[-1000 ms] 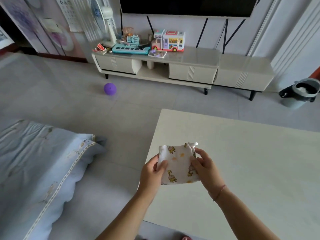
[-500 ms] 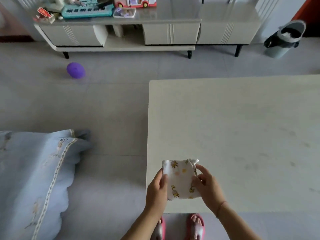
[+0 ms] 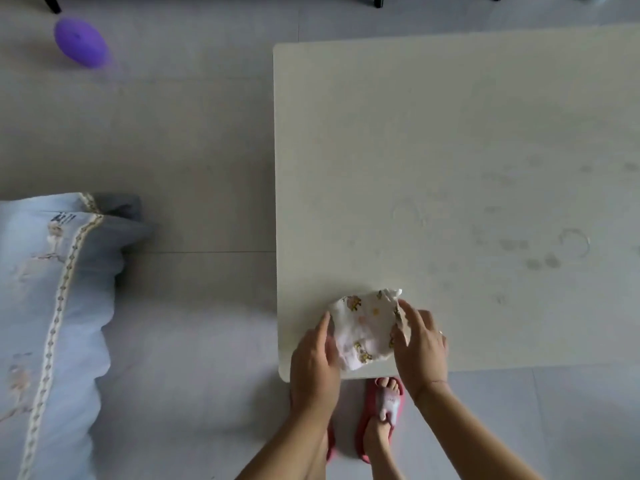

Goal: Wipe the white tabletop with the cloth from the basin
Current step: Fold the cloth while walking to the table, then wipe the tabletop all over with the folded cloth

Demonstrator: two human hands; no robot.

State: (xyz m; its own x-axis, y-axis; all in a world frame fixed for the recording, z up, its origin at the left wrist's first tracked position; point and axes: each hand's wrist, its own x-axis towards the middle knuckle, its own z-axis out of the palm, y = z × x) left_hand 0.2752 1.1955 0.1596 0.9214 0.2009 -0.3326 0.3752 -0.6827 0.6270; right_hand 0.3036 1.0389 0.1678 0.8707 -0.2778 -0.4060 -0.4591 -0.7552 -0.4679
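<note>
You've got the small white cloth with yellow cartoon prints [image 3: 367,329] pinched from both sides: left hand [image 3: 314,362] curled on its left edge, right hand [image 3: 419,344] gripping the crumpled right edge. It's bunched and creased between your hands, at the near-left corner of the white rectangular tabletop [image 3: 450,150]; contact with the surface unclear. Right of your grip the top carries faint ring marks and grey smudges [image 3: 540,261]. Grey tiled floor [image 3: 173,133] beyond; light-blue bedding [image 3: 45,306] far left, purple ball [image 3: 80,42] beyond that.
</note>
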